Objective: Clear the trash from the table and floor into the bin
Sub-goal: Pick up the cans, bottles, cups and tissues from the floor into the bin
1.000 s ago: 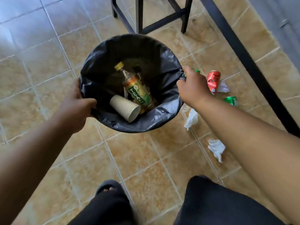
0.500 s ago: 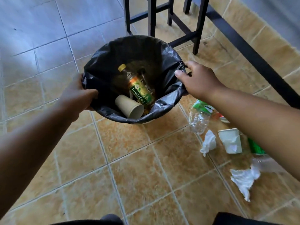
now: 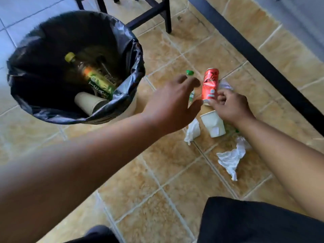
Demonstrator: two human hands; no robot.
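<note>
Currently, I read the head view as follows:
Bin: bin (image 3: 43, 95) stands on the tiled floor (image 3: 157, 199) at upper left, lined with a black bag (image 3: 133, 71).
Bin contents: tea bottle (image 3: 91, 76) with a yellow cap and a paper cup (image 3: 87, 104) lie inside.
Left hand: left hand (image 3: 173, 104) hovers over the floor just right of the bin; its grip is spread, fingers apart, holding nothing that I can see.
Right hand: right hand (image 3: 229, 107) reaches to the red can (image 3: 210, 85); its grip is curled at the can's lower end, fingertips touching it. I cannot tell whether the can is lifted.
Green-capped bottle: clear bottle (image 3: 190, 74) lies mostly hidden behind the left hand, just beside the can.
White cup: dented white cup (image 3: 213, 124) lies on the floor below the right hand.
Tissues: one crumpled tissue (image 3: 192, 131) lies beside the white cup; a larger tissue (image 3: 230, 158) lies nearer me.
Frame: black furniture legs (image 3: 168, 16) stand beyond the bin.
</note>
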